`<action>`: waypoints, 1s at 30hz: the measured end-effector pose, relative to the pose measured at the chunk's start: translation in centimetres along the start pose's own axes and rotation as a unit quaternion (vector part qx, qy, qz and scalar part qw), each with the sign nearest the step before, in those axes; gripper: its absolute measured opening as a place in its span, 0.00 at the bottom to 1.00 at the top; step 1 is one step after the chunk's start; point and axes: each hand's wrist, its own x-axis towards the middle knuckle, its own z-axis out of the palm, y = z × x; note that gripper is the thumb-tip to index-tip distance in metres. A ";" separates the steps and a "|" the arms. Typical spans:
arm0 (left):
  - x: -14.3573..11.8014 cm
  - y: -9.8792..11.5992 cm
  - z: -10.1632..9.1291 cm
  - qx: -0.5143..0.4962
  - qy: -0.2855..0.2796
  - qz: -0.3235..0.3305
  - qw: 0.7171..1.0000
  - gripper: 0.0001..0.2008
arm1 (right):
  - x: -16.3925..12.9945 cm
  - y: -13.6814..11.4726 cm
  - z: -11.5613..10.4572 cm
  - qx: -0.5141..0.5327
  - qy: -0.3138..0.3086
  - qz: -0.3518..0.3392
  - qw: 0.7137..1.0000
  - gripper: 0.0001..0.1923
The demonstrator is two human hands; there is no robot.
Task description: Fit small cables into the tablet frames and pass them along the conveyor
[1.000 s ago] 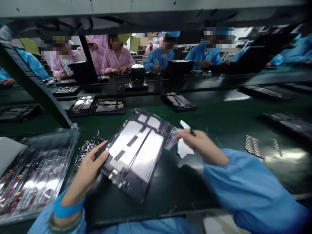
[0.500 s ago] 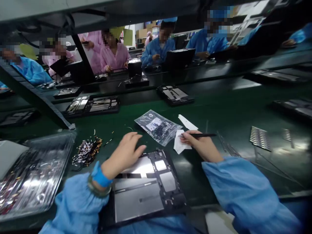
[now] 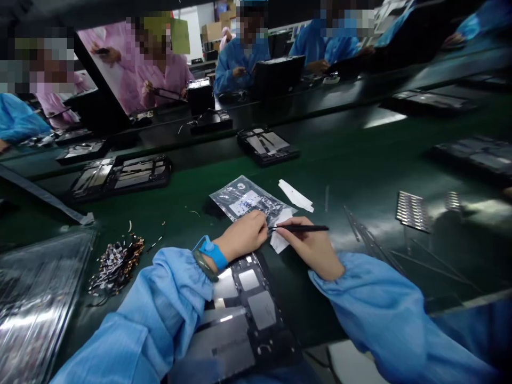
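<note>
My right hand [image 3: 314, 248] pinches a pair of black tweezers [image 3: 307, 228], their tip pointing left. Right at that tip, the fingers of my left hand [image 3: 246, 234] are drawn together; whatever they hold is too small or hidden. Under the tweezers lies a creased white paper piece [image 3: 280, 244]. A clear plastic bag [image 3: 236, 198] with small dark parts is just beyond my left hand. Close to my body sits an opened black device frame [image 3: 262, 309] with grey metal plates, partly covered by my left forearm. My left wrist wears a blue strap [image 3: 218, 256].
Left of my arm are a heap of small cable parts [image 3: 116, 264] and clear plastic trays [image 3: 36, 288]. A white strip [image 3: 296, 196] lies behind the paper. To the right rests a sheet of metallic pieces [image 3: 413, 212]. More device frames [image 3: 267, 145] line the bench; co-workers sit opposite.
My left hand has moved right from above the device frame to the tweezers' tip, and its fingers have closed. The tweezers have come slightly left and lower. The camera view has shifted.
</note>
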 end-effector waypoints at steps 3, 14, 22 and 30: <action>-0.2 -0.2 0.1 -0.004 -0.005 0.014 1.000 0.06 | -0.6 -0.6 0.0 -0.010 -0.001 -0.010 1.000 0.12; -0.3 -0.7 0.5 -0.024 0.001 0.013 1.000 0.05 | -0.4 -0.5 0.0 -0.015 0.010 0.001 1.000 0.13; -2.7 0.2 -2.5 -0.085 0.001 0.006 0.996 0.13 | -1.1 -3.1 0.3 0.065 0.030 0.059 0.996 0.17; -12.1 2.4 -4.8 -0.226 0.134 -0.100 0.960 0.09 | -2.5 -10.0 4.7 0.295 -0.165 0.169 0.926 0.18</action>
